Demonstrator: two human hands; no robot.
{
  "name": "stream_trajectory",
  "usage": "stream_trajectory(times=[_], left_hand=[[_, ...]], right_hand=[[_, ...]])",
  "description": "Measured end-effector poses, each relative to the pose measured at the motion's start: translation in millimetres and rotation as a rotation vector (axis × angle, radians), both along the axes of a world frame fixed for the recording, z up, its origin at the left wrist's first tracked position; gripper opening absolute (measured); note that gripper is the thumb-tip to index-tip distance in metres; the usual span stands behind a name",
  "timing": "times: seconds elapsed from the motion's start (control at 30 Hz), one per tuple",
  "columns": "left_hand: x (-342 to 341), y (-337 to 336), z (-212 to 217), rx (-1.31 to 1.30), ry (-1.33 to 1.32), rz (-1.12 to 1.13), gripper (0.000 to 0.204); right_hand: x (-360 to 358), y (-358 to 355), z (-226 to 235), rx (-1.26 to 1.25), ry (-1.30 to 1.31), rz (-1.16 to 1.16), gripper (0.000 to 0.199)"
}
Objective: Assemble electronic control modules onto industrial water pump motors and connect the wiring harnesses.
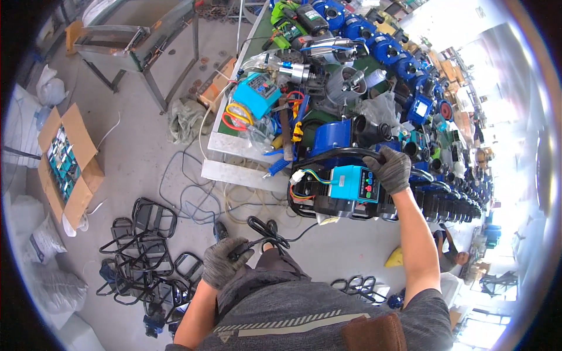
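Observation:
My right hand [389, 169], in a dark grey work glove, is wrapped round the black tubular handle [333, 153] of a machine. That machine carries a teal control box [349, 183] with coloured buttons and a blue rounded housing [331, 137]. Several coloured wires with a white connector [298, 176] come out beside the box. Close to my body, my left hand [223, 262], gloved alike, is closed on the end of a black power cable [264, 229]. The cable hangs in loops and runs toward the machine. What sits inside my left fist is mostly hidden.
Tools, a loose teal control box [256, 95] and a hammer [285, 130] crowd the bench. Similar blue machines [388, 48] line up to the right. Black tubular frames [143, 245] pile on the floor at left, near an open carton [69, 167]. Hoses and cables [193, 187] trail across the floor.

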State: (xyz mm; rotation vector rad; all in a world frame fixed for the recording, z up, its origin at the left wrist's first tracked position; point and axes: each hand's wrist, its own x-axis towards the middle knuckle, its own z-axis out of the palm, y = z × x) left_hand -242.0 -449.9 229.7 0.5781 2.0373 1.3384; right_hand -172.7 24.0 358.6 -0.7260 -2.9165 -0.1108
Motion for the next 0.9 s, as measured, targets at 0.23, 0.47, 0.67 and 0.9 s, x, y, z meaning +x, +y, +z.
stream_trajectory(times=[0.23,0.47,0.67,0.9], left_hand=[[-5.5,-2.9,-0.1,0.0,0.075,-0.035,0.033],[-4.1,-8.1,-3.5,0.033,-0.05,0.003,0.036],[-3.2,-12.4,-6.4,0.044,0.068,-0.001,0.034],[2.6,-8.5,-0.7,0.112,0.023,0.042,0.034]], right_hand=[[1.5,1.6,-0.9,0.056,-0.018,0.021,0.066],[-1.5,-4.5,3.5,0.035,-0.017,0.006,0.061],[-3.0,-6.8,9.8,0.024,-0.054,-0.001,0.062],[-2.6,-3.9,14.6,-0.051,-0.125,-0.028,0.07]])
